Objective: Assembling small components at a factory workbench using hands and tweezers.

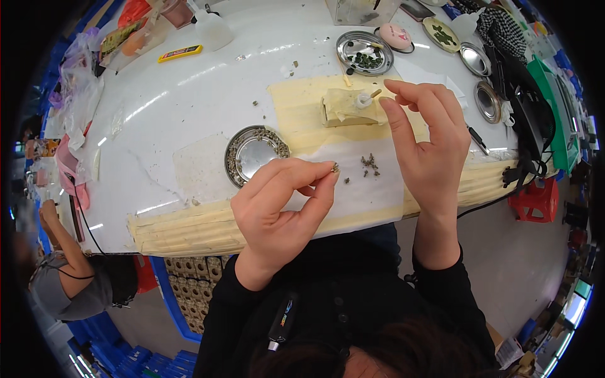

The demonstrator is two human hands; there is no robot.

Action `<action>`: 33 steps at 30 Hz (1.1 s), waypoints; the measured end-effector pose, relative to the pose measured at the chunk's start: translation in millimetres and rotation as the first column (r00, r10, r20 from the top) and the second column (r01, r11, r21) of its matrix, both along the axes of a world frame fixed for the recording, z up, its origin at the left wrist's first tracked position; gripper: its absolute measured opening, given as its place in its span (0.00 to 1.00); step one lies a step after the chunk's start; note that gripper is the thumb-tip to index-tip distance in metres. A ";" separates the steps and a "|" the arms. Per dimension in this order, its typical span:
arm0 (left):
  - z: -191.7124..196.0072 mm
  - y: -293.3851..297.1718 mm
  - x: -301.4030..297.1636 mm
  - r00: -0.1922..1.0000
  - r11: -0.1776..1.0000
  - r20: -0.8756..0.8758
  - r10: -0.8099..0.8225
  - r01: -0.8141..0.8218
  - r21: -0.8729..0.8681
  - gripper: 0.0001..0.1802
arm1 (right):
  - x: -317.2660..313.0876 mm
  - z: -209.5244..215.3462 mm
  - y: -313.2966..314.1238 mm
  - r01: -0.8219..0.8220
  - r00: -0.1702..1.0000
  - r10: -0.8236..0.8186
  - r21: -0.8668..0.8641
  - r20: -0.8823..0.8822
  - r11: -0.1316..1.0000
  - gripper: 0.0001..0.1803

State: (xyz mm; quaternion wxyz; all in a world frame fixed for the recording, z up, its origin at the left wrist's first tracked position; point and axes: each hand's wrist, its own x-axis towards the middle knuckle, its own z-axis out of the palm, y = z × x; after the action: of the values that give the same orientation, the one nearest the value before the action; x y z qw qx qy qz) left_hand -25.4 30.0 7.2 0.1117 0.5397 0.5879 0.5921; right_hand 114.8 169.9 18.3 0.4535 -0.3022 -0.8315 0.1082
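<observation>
My left hand (280, 205) is closed in a pinch on a small greyish-brown piece (334, 168), held over white paper (340, 201). Too little of the piece shows to tell its exact kind. To the right, my right hand (432, 129) is raised with thumb and forefinger apart. Its fingertips are close to a thin brown stick (376, 93) that pokes out of a small white bottle (363, 100). The bottle sits in a block wrapped in yellowish tape (340, 116). Several similar small pieces (370, 165) lie on the paper between my hands. Left of them, a round metal dish (253, 157) holds many more.
A metal plate (343, 47) with dark green pieces is at the back, beside a pink oval case (395, 36). Small metal dishes (487, 101) and a black pen (479, 142) lie right. A yellow cutter (180, 53) lies far left. Another person's arm (75, 268) shows at left.
</observation>
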 end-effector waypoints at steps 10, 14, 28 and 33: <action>-3.0 -3.8 -2.2 0.998 0.999 -0.055 0.033 -0.031 0.038 0.09 | -6.0 1.4 1.2 -0.045 0.994 0.045 0.004 -0.096 0.999 0.06; -5.4 -3.7 -2.7 0.994 0.995 -0.089 0.061 -0.053 0.087 0.09 | 0.3 15.0 -18.8 -0.153 0.957 0.136 -0.050 -0.257 0.987 0.06; -6.4 -3.3 0.1 0.992 0.991 -0.091 0.088 -0.078 0.110 0.10 | -4.8 6.6 -6.9 -0.103 0.965 0.093 -0.026 -0.244 0.994 0.04; -7.6 -1.3 -0.5 0.992 0.989 -0.091 0.090 -0.078 0.127 0.10 | -9.3 0.2 2.8 -0.032 0.999 0.037 0.120 -0.038 0.992 0.05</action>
State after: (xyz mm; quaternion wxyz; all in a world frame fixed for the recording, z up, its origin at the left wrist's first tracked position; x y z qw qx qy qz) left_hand -25.9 28.7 -0.4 0.0246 0.5483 0.5770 0.6049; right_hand 105.5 172.7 18.5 0.4855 -0.2579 -0.8322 0.0722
